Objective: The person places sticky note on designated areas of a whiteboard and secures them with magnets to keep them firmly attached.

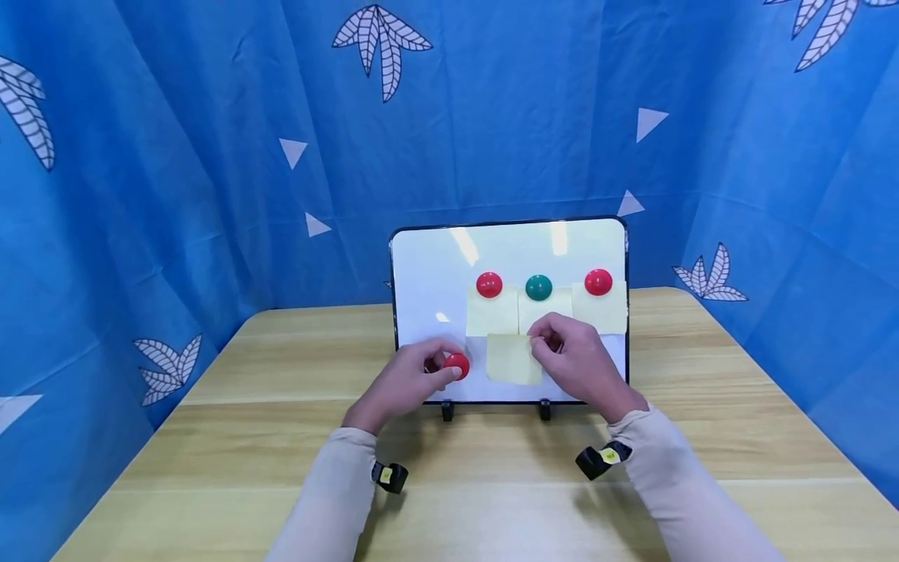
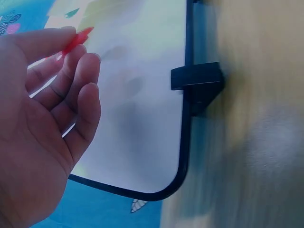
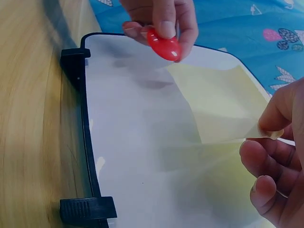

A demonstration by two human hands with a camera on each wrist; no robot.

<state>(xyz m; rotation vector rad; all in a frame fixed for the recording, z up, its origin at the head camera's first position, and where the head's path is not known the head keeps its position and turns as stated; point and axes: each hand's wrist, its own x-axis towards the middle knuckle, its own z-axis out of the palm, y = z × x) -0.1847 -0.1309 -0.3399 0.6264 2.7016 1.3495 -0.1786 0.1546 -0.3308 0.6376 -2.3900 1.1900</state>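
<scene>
My left hand (image 1: 410, 378) pinches a round red magnet (image 1: 457, 365) between thumb and fingers, in front of the lower left of a small whiteboard (image 1: 428, 273). With thumb and fingertips, my right hand (image 1: 577, 355) pinches the upper right corner of a pale yellow sticky note (image 1: 513, 361), held at the board's lower middle. In the right wrist view the red magnet (image 3: 164, 45) shows beside the note (image 3: 216, 97). Above it, a row of yellow notes hangs under a red magnet (image 1: 488, 285), a green magnet (image 1: 538, 287) and another red magnet (image 1: 598, 282).
The black-framed board stands on black feet (image 1: 545, 410) on a wooden table (image 1: 477, 484). A blue curtain (image 1: 492, 117) with leaf prints hangs behind and at both sides. Each wrist wears a small black camera (image 1: 390, 476) on a strap.
</scene>
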